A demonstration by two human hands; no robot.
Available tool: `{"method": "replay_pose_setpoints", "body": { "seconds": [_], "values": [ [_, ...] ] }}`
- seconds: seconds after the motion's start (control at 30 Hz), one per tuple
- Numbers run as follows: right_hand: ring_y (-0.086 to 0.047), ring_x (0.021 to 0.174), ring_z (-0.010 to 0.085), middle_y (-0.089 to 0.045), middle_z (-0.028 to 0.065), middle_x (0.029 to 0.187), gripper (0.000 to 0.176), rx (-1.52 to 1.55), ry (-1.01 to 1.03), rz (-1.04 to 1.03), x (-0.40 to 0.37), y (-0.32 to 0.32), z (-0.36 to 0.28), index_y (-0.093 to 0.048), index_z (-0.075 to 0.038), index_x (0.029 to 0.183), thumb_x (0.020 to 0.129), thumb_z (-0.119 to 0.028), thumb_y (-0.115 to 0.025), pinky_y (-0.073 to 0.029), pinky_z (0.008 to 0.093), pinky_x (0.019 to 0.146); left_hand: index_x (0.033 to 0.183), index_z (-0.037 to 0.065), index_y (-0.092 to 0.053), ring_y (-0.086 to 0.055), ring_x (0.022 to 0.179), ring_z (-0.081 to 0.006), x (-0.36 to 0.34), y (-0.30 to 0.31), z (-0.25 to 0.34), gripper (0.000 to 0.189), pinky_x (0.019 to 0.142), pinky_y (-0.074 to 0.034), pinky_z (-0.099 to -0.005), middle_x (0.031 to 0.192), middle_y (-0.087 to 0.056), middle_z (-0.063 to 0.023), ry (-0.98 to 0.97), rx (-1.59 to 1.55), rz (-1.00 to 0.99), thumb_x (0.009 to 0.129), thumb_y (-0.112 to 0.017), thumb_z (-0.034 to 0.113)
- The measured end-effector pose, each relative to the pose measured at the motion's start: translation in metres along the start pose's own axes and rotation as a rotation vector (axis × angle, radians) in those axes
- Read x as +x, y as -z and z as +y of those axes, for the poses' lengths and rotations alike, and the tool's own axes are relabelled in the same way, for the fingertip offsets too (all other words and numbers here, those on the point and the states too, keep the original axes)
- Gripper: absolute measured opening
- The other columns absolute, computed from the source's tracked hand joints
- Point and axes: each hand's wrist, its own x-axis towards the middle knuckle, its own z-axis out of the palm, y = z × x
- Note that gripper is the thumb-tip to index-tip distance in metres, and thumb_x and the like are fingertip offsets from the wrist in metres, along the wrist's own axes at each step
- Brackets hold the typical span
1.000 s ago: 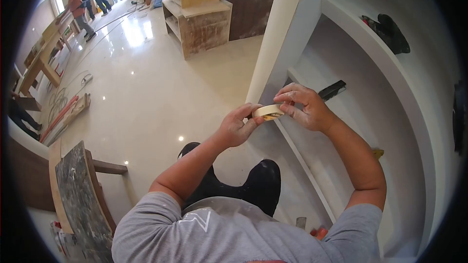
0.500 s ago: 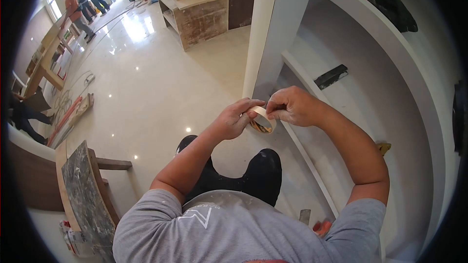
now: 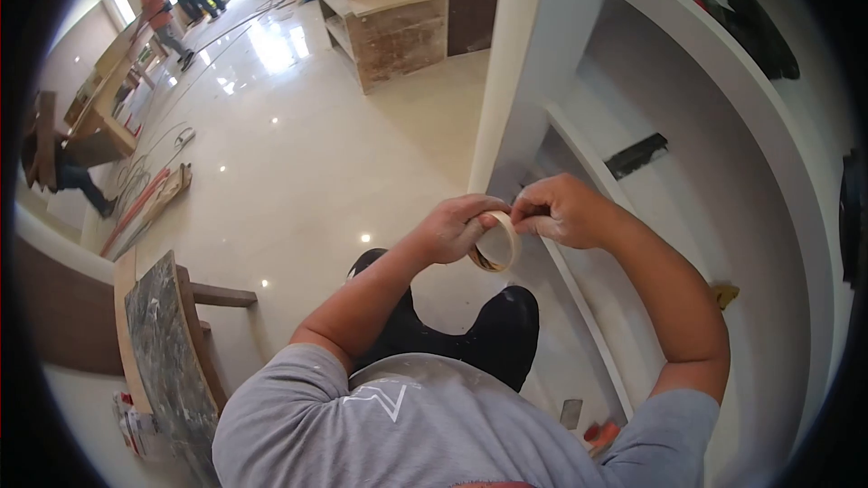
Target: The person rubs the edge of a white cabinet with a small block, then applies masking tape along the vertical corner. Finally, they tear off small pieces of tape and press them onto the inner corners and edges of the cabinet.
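In front of my body, my left hand [image 3: 454,229] grips a roll of masking tape [image 3: 509,251] by its upper left rim, thumb and fingers on the ring. The roll is pale cream outside, with a printed core, and its opening faces me at a tilt. My right hand [image 3: 562,210] is closed in a pinch at the roll's upper right edge. Its fingertips meet where the tape's end would be, but any loose strip between them is too small to make out. White dust marks the fingers of both hands.
A white cabinet frame [image 3: 723,59] with shelves stands at my right, holding a dark putty blade [image 3: 636,156] and a yellow tool [image 3: 725,295]. A wooden box unit [image 3: 398,45] stands ahead. Left are a stained board [image 3: 163,343], cables and several people, one carrying something.
The view has shifted slightly, so the surroundings sit further right. The roll has turned a little in my left hand, and a person at far left has moved while carrying a board.
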Motion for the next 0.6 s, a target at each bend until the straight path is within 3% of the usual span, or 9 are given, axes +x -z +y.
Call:
{"method": "replay_pose_setpoints", "body": {
  "seconds": [0.1, 0.2, 0.33, 0.6],
  "values": [
    [-0.068, 0.084, 0.0215, -0.073, 0.0121, 0.091, 0.013, 0.020, -0.034, -0.030, -0.0006, 0.0014, -0.0034, -0.073, -0.003, 0.098, 0.087, -0.008, -0.076, -0.053, 0.0335, 0.079, 0.116, 0.002, -0.067, -0.067, 0.090, -0.0327, 0.0026, 0.0014, 0.0046, 0.023, 0.084, -0.053, -0.0384, 0.100, -0.069, -0.0167, -0.011, 0.026, -0.034, 0.101, -0.057, 0.017],
    [-0.066, 0.080, 0.0218, -0.071, 0.0098, 0.086, 0.010, 0.206, -0.098, 0.076, -0.0007, -0.0033, -0.0092, -0.073, -0.003, 0.093, 0.085, -0.006, -0.079, -0.052, 0.0339, 0.077, 0.115, 0.002, -0.067, -0.067, 0.090, -0.0333, 0.0020, 0.0022, -0.0017, 0.023, 0.085, -0.053, -0.0386, 0.101, -0.069, -0.0163, 0.021, 0.016, 0.000, 0.100, -0.057, 0.016],
    [-0.064, 0.080, 0.0234, -0.069, 0.0090, 0.083, 0.012, -0.032, 0.075, 0.063, 0.0029, -0.0020, -0.0011, -0.073, -0.004, 0.094, 0.084, -0.006, -0.080, -0.052, 0.0344, 0.076, 0.116, 0.002, -0.067, -0.067, 0.093, -0.0334, 0.0032, 0.0060, 0.0044, 0.023, 0.086, -0.053, -0.0390, 0.102, -0.069, -0.0158, 0.053, 0.005, -0.035, 0.099, -0.058, 0.014],
    [-0.064, 0.081, 0.0235, -0.067, 0.0091, 0.089, 0.015, -0.031, 0.000, -0.031, 0.0027, -0.0026, -0.0009, -0.072, -0.004, 0.092, 0.081, -0.006, -0.081, -0.051, 0.0341, 0.074, 0.117, 0.006, -0.069, -0.067, 0.100, -0.0344, 0.0022, 0.0023, 0.0032, 0.025, 0.089, -0.053, -0.0413, 0.107, -0.070, -0.0165, 0.102, 0.007, -0.095, 0.101, -0.060, 0.022]
  ]
}}
